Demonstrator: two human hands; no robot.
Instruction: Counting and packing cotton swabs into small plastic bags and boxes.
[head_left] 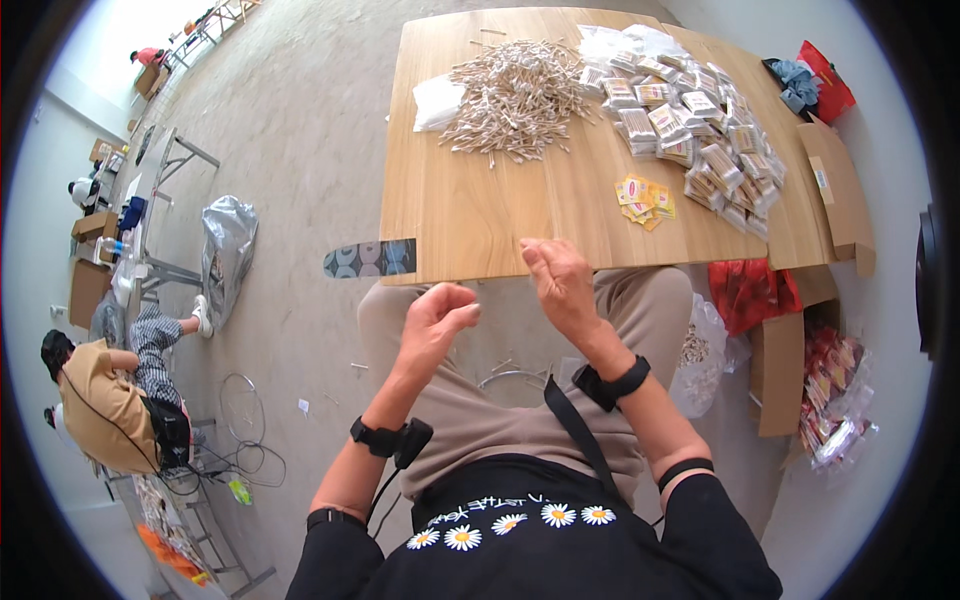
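Both of my hands are raised over my lap at the table's near edge. My left hand (437, 318) is closed, fingers curled toward the thumb. My right hand (562, 285) is closed too, thumb and fingers pressed together just over the edge of the wooden table (480, 220). Whether either holds anything small cannot be made out. Past them on the tabletop lies a loose heap of cotton swabs (520, 100). Small yellow printed cards (645, 203) lie nearer my right hand, beside a pile of clear packs of cotton swabs (700, 125).
White plastic bags (438, 103) lie by the swab heap. A dark patterned strip (370, 258) juts from the table's left corner. Right of my legs are a red bag (750, 295), a clear bag of swabs (700, 360) and cardboard boxes (778, 375). A person (110, 400) sits at far left.
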